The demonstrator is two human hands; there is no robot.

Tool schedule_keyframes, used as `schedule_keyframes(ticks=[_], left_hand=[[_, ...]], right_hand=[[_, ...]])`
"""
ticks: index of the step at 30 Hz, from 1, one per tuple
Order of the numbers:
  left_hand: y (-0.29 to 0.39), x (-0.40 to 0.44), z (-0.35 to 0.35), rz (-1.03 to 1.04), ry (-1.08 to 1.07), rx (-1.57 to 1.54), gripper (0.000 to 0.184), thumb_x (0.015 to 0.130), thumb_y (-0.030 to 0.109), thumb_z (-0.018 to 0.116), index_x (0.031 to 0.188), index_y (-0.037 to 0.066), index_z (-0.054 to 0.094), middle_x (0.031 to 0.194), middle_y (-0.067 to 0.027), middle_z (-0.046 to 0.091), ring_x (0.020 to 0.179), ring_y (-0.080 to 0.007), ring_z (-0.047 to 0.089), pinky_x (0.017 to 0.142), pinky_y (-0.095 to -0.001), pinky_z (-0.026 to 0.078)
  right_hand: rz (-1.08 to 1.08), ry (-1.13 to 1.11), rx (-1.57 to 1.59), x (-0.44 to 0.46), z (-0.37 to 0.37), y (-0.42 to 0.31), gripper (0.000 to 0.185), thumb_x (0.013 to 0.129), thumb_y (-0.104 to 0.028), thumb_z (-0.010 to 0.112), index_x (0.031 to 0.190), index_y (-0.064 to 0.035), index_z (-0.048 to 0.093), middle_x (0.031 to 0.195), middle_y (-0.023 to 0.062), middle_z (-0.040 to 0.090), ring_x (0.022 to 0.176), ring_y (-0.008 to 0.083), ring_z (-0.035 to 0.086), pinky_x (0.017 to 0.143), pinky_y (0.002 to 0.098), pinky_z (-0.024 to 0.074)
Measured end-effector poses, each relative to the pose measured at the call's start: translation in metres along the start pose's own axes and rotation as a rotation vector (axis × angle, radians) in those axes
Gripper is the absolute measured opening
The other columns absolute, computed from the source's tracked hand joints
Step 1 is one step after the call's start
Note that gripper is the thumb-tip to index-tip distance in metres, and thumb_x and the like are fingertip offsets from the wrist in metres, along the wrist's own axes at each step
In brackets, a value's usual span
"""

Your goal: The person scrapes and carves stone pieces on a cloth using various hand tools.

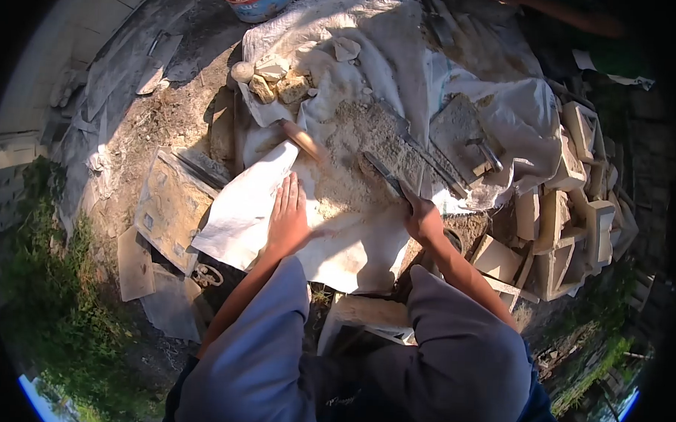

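Note:
My left hand (pixel 287 213) lies flat, fingers stretched together, on the white woven sack (pixel 241 208) in front of my knees. My right hand (pixel 425 220) is closed around the near end of a flat, dark metal tool (pixel 384 173). That tool's brownish far end points toward a spread of pale, crumbly powder (pixel 348 144) on the sack; its exact kind is unclear. Beyond my left fingertips lies a piece with a wooden handle (pixel 302 139), slightly blurred. Long metal bars (pixel 438 167) and a hammer (pixel 489 154) rest to the right of the powder.
Pale stone chunks (pixel 272 78) sit at the sack's far left. A labelled bucket (pixel 256 1) stands at the back. Broken hollow blocks (pixel 564 234) are piled on the right. A stained board (pixel 171 205) leans at left, near green plants (pixel 60 276).

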State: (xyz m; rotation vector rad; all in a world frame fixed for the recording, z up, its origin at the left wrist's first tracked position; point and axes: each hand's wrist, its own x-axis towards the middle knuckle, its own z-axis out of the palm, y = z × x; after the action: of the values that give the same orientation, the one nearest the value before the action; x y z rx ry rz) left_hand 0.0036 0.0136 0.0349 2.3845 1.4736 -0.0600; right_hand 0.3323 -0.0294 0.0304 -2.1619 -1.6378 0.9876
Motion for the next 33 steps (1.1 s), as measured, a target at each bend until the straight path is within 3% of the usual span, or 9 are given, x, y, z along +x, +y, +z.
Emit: schedule_keyframes(ticks=[4,7,13,17,19,22,25,29,33], left_hand=[[0.003,0.001,-0.003,-0.019,-0.018,-0.015,0.136,0.065,0.082,0.066,0.148,-0.017,0.026,0.163,-0.0306,0.013,0.154,-0.0396,0.010,0.124,-0.0486,0.011],[0.003,0.002,0.001,-0.013,-0.037,0.051,0.134,0.065,0.083,0.064,0.147,-0.017,0.028,0.163,-0.0294,0.014,0.154,-0.0390,0.010,0.125,-0.0475,0.010],[-0.001,0.001,0.006,-0.028,-0.051,0.058,0.134,0.069,0.083,0.063,0.149,-0.018,0.023,0.164,-0.0285,0.011,0.155,-0.0370,0.008,0.125,-0.0456,0.009],[-0.001,0.001,0.004,-0.027,-0.036,0.081,0.137,0.069,0.089,0.054,0.149,-0.018,0.022,0.163,-0.0285,0.014,0.154,-0.0371,0.010,0.125,-0.0454,0.010],[0.001,0.001,0.003,-0.015,-0.009,0.059,0.135,0.069,0.087,0.057,0.148,-0.018,0.024,0.163,-0.0294,0.014,0.154,-0.0384,0.010,0.125,-0.0466,0.011],[0.001,0.000,0.003,0.004,0.019,0.040,0.135,0.069,0.087,0.058,0.147,-0.018,0.026,0.163,-0.0304,0.014,0.154,-0.0399,0.010,0.124,-0.0481,0.011],[-0.002,0.000,0.008,0.011,0.017,0.031,0.137,0.067,0.088,0.058,0.148,-0.018,0.025,0.163,-0.0305,0.014,0.154,-0.0404,0.010,0.124,-0.0486,0.011],[-0.003,-0.003,0.009,0.020,0.033,0.024,0.136,0.069,0.088,0.056,0.148,-0.018,0.024,0.163,-0.0304,0.013,0.153,-0.0409,0.010,0.124,-0.0491,0.011],[0.000,-0.003,0.004,0.018,0.044,0.074,0.137,0.067,0.090,0.053,0.148,-0.017,0.026,0.163,-0.0284,0.016,0.154,-0.0385,0.010,0.125,-0.0466,0.010]], right_hand=[[-0.142,-0.098,-0.155,-0.011,-0.013,-0.020,0.046,0.094,-0.020,0.062,0.139,-0.0322,0.059,0.096,0.0156,0.072,0.080,0.0382,0.069,0.067,0.0464,0.0551],[-0.118,0.116,-0.022,0.009,-0.019,-0.026,0.042,0.097,-0.028,0.061,0.138,-0.0281,0.060,0.089,0.0188,0.071,0.076,0.0396,0.069,0.065,0.0490,0.0536],[-0.241,0.224,0.026,0.064,-0.023,-0.024,0.041,0.095,-0.013,0.061,0.136,-0.0077,0.060,0.084,0.0267,0.067,0.072,0.0446,0.066,0.063,0.0472,0.0512],[-0.320,0.059,0.028,0.056,0.007,0.008,0.043,0.095,-0.014,0.062,0.138,-0.0093,0.058,0.083,0.0255,0.068,0.074,0.0455,0.066,0.066,0.0485,0.0513],[-0.506,0.218,0.035,0.047,0.009,0.007,0.042,0.095,-0.016,0.062,0.137,-0.0114,0.059,0.084,0.0258,0.068,0.077,0.0452,0.066,0.067,0.0489,0.0515],[-0.181,-0.017,0.011,0.025,-0.023,-0.007,0.041,0.096,-0.016,0.062,0.136,-0.0118,0.060,0.084,0.0276,0.067,0.077,0.0463,0.066,0.068,0.0490,0.0519],[-0.026,0.053,-0.014,0.016,-0.037,-0.013,0.039,0.096,-0.016,0.060,0.134,-0.0161,0.062,0.088,0.0273,0.068,0.081,0.0455,0.067,0.071,0.0490,0.0525],[-0.083,0.287,0.140,0.021,-0.027,0.005,0.038,0.096,-0.017,0.060,0.134,-0.0122,0.061,0.090,0.0299,0.066,0.084,0.0470,0.067,0.071,0.0457,0.0526],[-0.074,0.168,0.181,0.008,-0.004,0.016,0.040,0.097,-0.017,0.059,0.136,-0.0085,0.060,0.083,0.0299,0.066,0.076,0.0450,0.068,0.067,0.0411,0.0523]])
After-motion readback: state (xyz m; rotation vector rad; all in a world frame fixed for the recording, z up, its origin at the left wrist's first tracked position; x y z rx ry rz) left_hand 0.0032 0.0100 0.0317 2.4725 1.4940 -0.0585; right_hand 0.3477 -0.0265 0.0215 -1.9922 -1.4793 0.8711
